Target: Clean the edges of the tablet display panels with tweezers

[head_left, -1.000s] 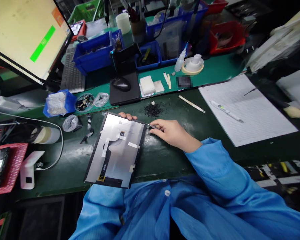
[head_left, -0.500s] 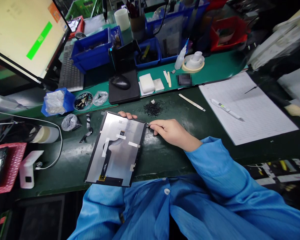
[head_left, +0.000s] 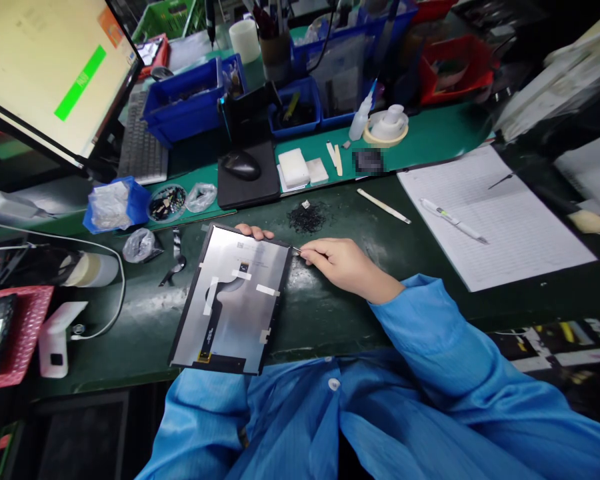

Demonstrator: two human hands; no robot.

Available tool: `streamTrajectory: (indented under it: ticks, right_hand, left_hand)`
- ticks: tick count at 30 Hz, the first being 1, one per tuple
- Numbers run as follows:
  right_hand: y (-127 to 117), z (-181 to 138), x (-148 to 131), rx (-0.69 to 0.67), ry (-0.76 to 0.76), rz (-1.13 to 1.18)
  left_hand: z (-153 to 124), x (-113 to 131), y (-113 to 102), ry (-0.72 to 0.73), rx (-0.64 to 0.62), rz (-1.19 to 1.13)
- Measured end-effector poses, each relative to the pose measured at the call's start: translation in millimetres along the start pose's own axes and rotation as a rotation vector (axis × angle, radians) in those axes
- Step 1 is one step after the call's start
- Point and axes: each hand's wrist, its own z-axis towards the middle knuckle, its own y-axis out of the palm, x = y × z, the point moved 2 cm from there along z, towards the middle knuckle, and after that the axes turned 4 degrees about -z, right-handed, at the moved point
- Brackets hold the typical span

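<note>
A display panel (head_left: 230,300) lies back side up on the dark green bench, its silver back carrying a black flex cable and white tape strips. My left hand (head_left: 255,233) is under the panel; only fingertips curl over its far edge, gripping it. My right hand (head_left: 345,267) rests on the bench just right of the panel's top right corner, fingers pinched on thin metal tweezers (head_left: 297,251) whose tip touches that corner. A small pile of black scraps (head_left: 307,217) lies just beyond.
A monitor (head_left: 55,73) with a green bar stands far left above a keyboard (head_left: 143,143). Blue bins (head_left: 185,100), a mouse (head_left: 240,165), white pads (head_left: 295,167) and a glue bottle (head_left: 361,120) line the back. A lined sheet with a pen (head_left: 453,221) lies right; a red tray (head_left: 10,333) left.
My right hand has shifted slightly toward the panel's top right corner, bringing the tweezer tip against it. The panel and my left hand stay put.
</note>
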Motion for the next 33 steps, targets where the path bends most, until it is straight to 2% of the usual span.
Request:
streamTrajectory:
  ticks: [5,8,12,16,21,28,33]
  right_hand:
    - [1.9,-1.4,4.2,0.0,0.102,0.035]
    - [3.4,-1.3,4.6,0.04,0.116,0.05]
    - [2.9,-0.6,2.6,0.075,-0.032,-0.054]
    - [0.8,-1.5,1.1,0.051,-0.109,-0.151]
    - [-1.2,-2.1,-1.3,0.001,-0.05,-0.162]
    - [4.3,-2.2,0.3,0.002,0.124,0.101]
    - [3.3,-1.1,0.7,-0.005,0.035,0.054]
  left_hand:
    - [1.8,1.3,-3.4,0.04,-0.121,0.028]
    - [2.6,0.5,-5.8,0.004,-0.05,-0.002]
    - [1.6,0.0,-6.8,-0.077,0.034,-0.051]
    - [2.3,-1.7,-9.6,-0.078,0.065,-0.029]
    - [2.7,-5.2,-7.9,-0.045,0.078,-0.049]
    - [1.1,-5.3,-7.2,-0.042,0.023,-0.091]
    - [2.6,-6.8,-14.7,-0.055,0.009,-0.133]
